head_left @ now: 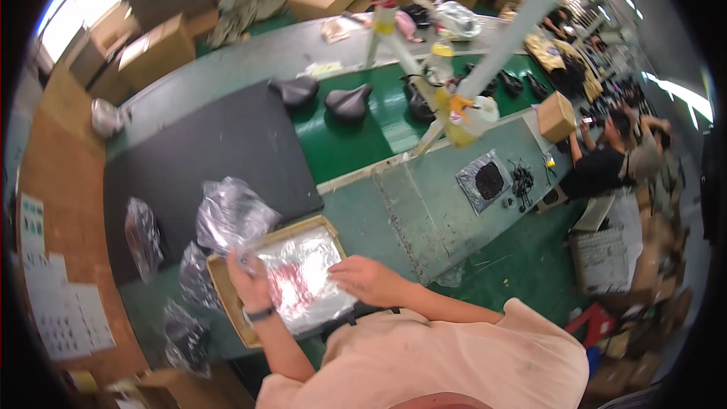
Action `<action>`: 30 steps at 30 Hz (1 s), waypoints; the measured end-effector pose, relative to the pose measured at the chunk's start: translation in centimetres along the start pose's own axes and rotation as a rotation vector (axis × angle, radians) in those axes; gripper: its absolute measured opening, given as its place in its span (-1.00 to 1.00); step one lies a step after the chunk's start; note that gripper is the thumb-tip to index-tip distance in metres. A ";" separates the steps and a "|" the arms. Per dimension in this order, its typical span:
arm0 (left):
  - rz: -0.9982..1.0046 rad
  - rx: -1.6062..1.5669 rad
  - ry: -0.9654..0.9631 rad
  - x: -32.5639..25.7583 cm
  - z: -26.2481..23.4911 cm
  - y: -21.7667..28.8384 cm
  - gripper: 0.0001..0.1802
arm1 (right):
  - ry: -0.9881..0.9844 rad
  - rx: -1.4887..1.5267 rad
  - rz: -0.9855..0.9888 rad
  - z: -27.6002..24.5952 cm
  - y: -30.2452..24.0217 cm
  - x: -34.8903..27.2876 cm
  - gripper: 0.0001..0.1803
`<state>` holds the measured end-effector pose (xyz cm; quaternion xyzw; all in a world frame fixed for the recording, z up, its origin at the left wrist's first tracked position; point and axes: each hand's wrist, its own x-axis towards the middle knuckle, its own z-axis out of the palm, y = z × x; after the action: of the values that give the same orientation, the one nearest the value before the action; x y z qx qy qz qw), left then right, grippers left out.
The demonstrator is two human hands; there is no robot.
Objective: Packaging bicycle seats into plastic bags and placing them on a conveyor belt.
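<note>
From here, the half-curled left hand (251, 288) and loosely bent right hand (367, 279) are flanking plastic film (307, 276), any grip unclear, that's looking light, limp, slippery, best pinched edgewise.

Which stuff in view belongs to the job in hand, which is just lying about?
With the job:
- open carton, left hand over it
- shiny plastic inside, right hand at its edge
- probably the large plastic-wrapped bundle alongside

Apparently just lying about:
- black saddle on the green surface
- black parts on plastic, right
</note>
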<state>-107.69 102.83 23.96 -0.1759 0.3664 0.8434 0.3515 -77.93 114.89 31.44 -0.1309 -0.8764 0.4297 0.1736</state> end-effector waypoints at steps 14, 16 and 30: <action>0.552 1.308 0.196 4.5 -10.5 -6.6 -0.71 | 0.168 0.379 0.970 -4.0 40.4 12.8 -0.19; 0.571 1.491 -0.016 1.6 -7.7 -10.1 -0.85 | 0.419 0.638 1.062 -6.3 47.3 19.9 0.02; 0.347 2.090 -0.472 4.7 -12.7 -20.2 -0.61 | 0.700 1.283 0.993 -4.0 52.2 24.6 -0.19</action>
<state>-95.83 105.39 2.84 0.4315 0.8464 0.1648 0.2651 -94.35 158.18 -3.25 -0.4979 -0.2046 0.7999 0.2653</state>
